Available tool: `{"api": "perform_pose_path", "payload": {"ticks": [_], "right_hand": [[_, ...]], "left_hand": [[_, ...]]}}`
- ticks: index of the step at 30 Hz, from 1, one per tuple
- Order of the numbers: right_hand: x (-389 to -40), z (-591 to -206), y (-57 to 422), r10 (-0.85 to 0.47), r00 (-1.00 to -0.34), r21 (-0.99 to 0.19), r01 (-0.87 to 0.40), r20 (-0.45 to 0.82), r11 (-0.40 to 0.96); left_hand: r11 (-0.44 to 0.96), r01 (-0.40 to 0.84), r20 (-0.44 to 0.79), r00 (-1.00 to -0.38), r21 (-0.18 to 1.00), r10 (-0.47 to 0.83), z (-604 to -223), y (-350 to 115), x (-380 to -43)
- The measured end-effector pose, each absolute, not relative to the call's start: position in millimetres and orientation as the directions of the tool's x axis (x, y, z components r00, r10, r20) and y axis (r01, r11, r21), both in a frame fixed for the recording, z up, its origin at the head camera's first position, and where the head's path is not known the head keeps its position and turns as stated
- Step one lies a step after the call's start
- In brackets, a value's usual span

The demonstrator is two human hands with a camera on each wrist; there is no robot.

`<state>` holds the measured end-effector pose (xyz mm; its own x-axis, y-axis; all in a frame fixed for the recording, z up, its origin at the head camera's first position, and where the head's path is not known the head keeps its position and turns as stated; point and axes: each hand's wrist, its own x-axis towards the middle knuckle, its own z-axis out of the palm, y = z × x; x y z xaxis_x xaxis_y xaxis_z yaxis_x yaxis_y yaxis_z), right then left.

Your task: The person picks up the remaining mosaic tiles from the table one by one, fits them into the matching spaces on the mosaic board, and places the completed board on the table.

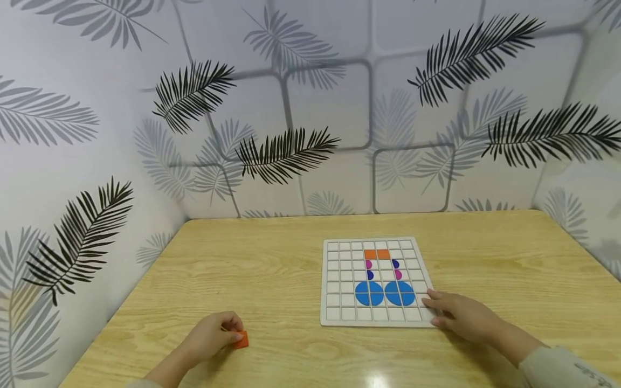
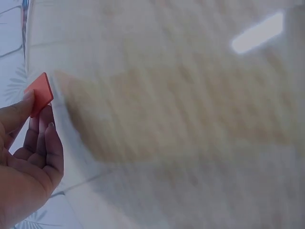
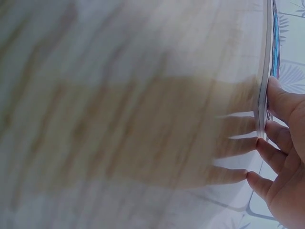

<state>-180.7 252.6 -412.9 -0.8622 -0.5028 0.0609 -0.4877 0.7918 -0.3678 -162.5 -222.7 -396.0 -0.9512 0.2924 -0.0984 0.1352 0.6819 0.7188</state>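
Observation:
In the head view, my left hand (image 1: 209,335) pinches a small orange square tile (image 1: 243,340) between thumb and fingers, close to the tabletop left of the board. The left wrist view shows this tile (image 2: 42,94) standing on edge above the curled fingers. My right hand (image 1: 468,317) touches the lower right corner of a white gridded board (image 1: 333,299), its fingers extended. In the right wrist view the thumb lies against the board's edge (image 3: 261,90), and the other fingertips reach the tabletop. On the board are two orange squares (image 1: 376,254), pink and dark blue half-circles, and two blue discs (image 1: 370,293).
The light wood table (image 1: 252,269) runs back to a wall (image 1: 335,108) with a leaf pattern, and another wall stands close on the left. The board lies flat, right of the table's middle. A light glare spot (image 1: 377,381) shows near the front.

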Motion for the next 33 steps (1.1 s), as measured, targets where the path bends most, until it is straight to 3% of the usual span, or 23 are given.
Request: {"api": "perform_pose_path", "payload": {"ticks": [10,20,33], "right_hand": [[-181.5,-414.6,255.4,-0.498,-0.865,-0.369,-0.482,0.058,0.794],[-181.4,-416.1,253.9,-0.508,-0.859,-0.393,-0.49,0.065,0.778],[-181.2,-414.7,253.8,-0.487,-0.873,-0.394,-0.459,0.035,0.796]], "left_hand": [[0.613,0.199,-0.064,-0.923,0.765,0.379,-372.6,-186.2,-189.1],[0.636,0.378,0.046,-0.879,0.673,0.474,-367.3,-126.4,-219.0],[0.607,0.399,0.04,-0.855,0.687,0.517,-366.9,-57.5,-258.2]]}}
